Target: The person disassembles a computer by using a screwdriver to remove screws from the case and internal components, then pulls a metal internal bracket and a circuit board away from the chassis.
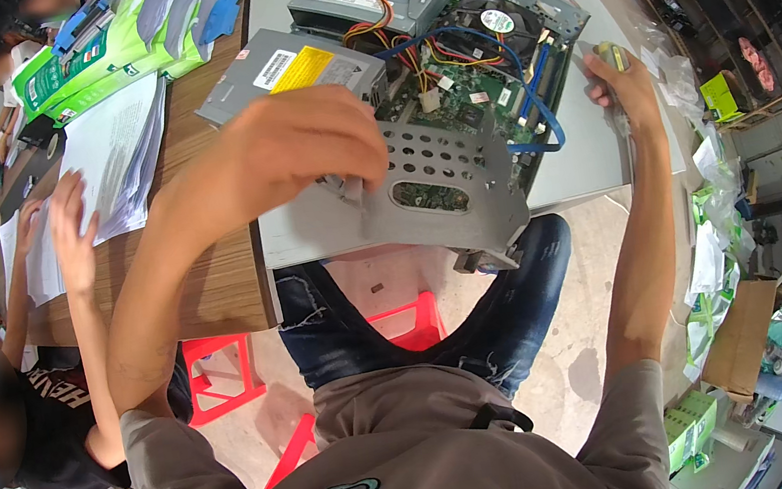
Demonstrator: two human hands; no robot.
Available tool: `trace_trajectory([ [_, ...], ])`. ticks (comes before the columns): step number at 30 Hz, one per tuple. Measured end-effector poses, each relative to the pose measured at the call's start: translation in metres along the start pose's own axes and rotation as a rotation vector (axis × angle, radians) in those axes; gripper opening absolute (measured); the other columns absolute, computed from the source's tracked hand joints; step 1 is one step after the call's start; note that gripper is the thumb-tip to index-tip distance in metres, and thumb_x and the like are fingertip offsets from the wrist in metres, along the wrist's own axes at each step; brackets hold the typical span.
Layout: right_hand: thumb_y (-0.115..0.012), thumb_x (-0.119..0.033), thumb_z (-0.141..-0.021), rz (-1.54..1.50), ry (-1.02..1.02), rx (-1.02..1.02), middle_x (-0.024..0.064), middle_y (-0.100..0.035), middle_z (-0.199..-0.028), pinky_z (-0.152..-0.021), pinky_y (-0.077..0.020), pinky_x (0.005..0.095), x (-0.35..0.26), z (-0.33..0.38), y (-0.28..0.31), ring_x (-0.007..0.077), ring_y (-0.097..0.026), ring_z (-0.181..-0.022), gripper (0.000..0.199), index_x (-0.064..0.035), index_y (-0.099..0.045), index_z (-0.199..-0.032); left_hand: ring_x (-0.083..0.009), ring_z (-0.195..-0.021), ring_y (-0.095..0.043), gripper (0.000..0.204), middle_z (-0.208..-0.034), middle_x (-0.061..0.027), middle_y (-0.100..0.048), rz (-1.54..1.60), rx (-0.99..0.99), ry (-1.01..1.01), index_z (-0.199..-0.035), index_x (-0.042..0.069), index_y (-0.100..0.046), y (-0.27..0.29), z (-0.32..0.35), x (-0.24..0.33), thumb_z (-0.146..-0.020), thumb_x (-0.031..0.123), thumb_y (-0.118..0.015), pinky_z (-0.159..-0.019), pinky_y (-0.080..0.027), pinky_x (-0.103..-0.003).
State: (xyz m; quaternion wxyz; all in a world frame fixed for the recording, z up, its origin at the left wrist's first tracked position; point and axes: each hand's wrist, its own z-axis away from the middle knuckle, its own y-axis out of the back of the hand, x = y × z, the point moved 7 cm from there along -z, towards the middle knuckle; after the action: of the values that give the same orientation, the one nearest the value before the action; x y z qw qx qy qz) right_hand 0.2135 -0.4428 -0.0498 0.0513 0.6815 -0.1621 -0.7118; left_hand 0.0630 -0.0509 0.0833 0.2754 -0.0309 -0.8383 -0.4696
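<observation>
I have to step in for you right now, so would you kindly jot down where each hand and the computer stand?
Left hand: reaching into the open computer case, fingers at its perforated metal drive cage; whether it grips anything is hidden.
Right hand: closed on a yellow-handled tool, held beside the case's right edge.
Case: cover off, on the table edge above the knees; motherboard, cables, fan and optical drive still in place.
Left: cage and boards not yet removed.
</observation>
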Motion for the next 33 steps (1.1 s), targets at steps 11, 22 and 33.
trace_trajectory([
  [11, -0.077, -0.022, -0.091, 0.011, -0.013, 0.002, 0.006, -0.067, -0.083, -0.047, -0.0454, 0.0226, 0.001, -0.003, -0.002, 0.0099, -0.06, -0.056, 0.029, -0.0011, -0.063, -0.105, -0.0159, -0.091, -0.073, 0.042, -0.109, -0.0082, -0.073, 0.682, 0.554, 0.592, -0.125, 0.0, -0.064, 0.018, 0.016, -0.028, -0.087, 0.009, -0.08, -0.065, -0.063, -0.029],
  [22, -0.077, -0.022, -0.09, 0.062, 0.003, 0.017, 0.0045, -0.067, -0.082, -0.043, -0.0414, 0.0228, -0.001, -0.003, 0.002, 0.0081, -0.056, -0.053, 0.029, -0.002, -0.063, -0.106, -0.0148, -0.098, -0.071, 0.034, -0.112, -0.0071, -0.068, 0.767, 0.636, 0.605, -0.121, -0.002, -0.061, -0.009, 0.002, 0.004, -0.092, 0.009, -0.075, -0.067, -0.061, -0.028],
  [33, -0.086, -0.028, -0.083, 0.12, 0.328, -0.012, 0.0036, -0.073, -0.096, -0.04, -0.0371, 0.0194, -0.155, 0.149, -0.039, 0.0059, -0.061, -0.065, 0.051, -0.0058, -0.062, -0.123, -0.0136, -0.095, -0.07, 0.036, -0.11, -0.0072, -0.068, 0.561, 0.782, 0.451, -0.115, 0.0, -0.06, 0.004, -0.023, 0.005, -0.089, 0.014, -0.08, -0.068, -0.06, -0.027],
])
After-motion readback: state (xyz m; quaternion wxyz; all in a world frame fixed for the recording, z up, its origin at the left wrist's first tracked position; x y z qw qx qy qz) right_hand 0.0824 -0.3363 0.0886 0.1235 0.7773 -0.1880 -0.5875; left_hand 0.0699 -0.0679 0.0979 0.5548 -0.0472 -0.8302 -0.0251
